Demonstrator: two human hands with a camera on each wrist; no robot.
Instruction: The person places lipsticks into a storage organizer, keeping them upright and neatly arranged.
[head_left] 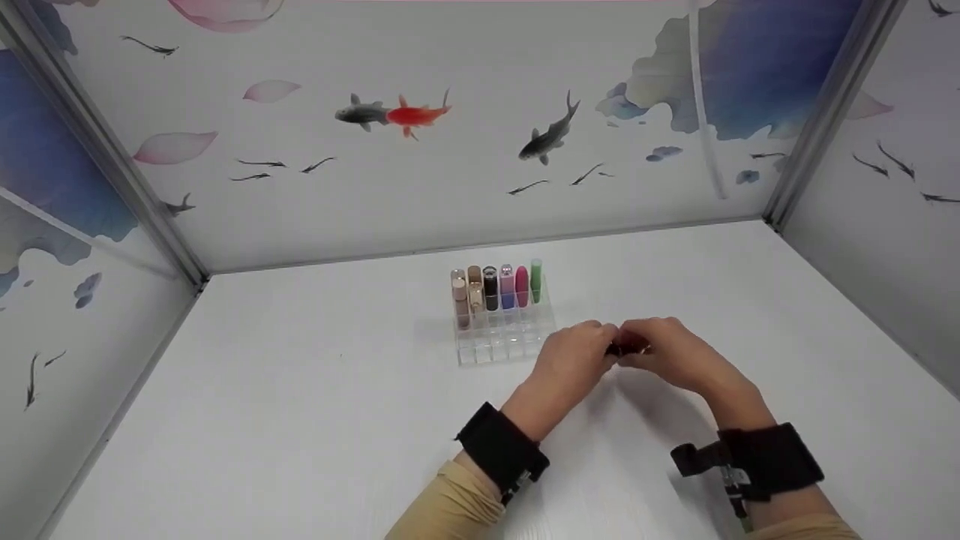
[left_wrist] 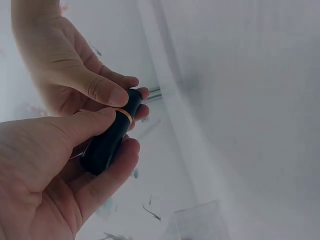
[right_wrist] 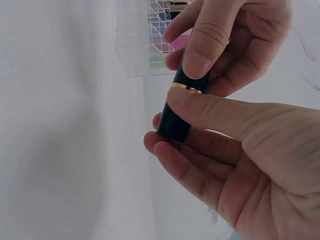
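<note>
Both hands are joined over a dark lipstick tube (left_wrist: 107, 145) with a thin gold band round its middle. My left hand (head_left: 570, 360) grips one end between thumb and fingers. The other end is pinched by my right hand (head_left: 671, 351), whose thumb lies close to the gold band in the right wrist view. The two thumbs sit on either side of that band, and the tube's halves are together. In the head view the fingers hide most of the lipstick. Left of the hands, a clear compartment organizer (head_left: 504, 349) stands on the white table (head_left: 300, 420).
Several cosmetic tubes stand in the organizer's back rows, among them a black tube (head_left: 491, 289), a pink one (head_left: 522, 287) and a green one (head_left: 535, 281). Front compartments show bare plastic. Printed panels (head_left: 480, 195) wall the table at the back and sides.
</note>
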